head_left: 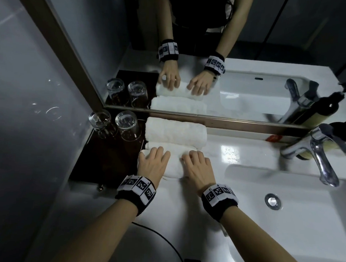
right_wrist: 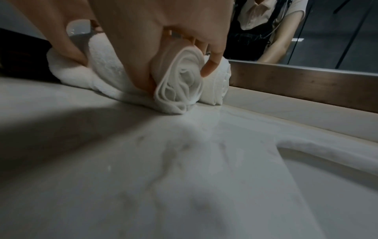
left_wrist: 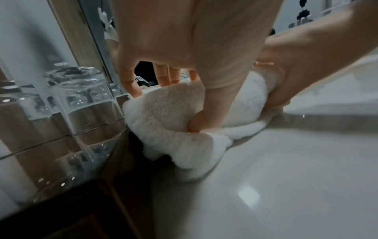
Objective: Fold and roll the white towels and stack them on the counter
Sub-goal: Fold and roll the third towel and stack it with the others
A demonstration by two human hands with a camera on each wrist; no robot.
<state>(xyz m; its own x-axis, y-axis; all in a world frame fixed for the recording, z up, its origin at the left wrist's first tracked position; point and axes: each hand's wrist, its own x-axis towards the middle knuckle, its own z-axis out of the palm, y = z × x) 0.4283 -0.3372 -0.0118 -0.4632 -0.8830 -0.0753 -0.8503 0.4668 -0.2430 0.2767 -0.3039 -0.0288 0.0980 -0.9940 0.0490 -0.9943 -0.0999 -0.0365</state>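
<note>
Two rolled white towels lie side by side on the white counter point(head_left: 229, 154). The far roll point(head_left: 175, 131) rests against the mirror frame. The near roll point(head_left: 176, 163) is held at both ends. My left hand point(head_left: 153, 162) grips its left end, fingers over the top and thumb point(left_wrist: 197, 122) tucked underneath. My right hand point(head_left: 198, 166) grips the right end, where the spiral of layers point(right_wrist: 181, 84) shows, with the far roll point(right_wrist: 222, 84) just behind. The near roll's left end point(left_wrist: 163, 122) overhangs the dark tray.
A dark tray point(head_left: 105, 161) to the left carries two upturned glasses point(head_left: 101, 122) point(head_left: 127, 126), close to the towel's left end. The sink basin point(head_left: 284, 222) and chrome tap point(head_left: 318, 158) lie to the right. A mirror point(head_left: 193, 51) backs the counter. A black cable point(head_left: 161, 237) runs below.
</note>
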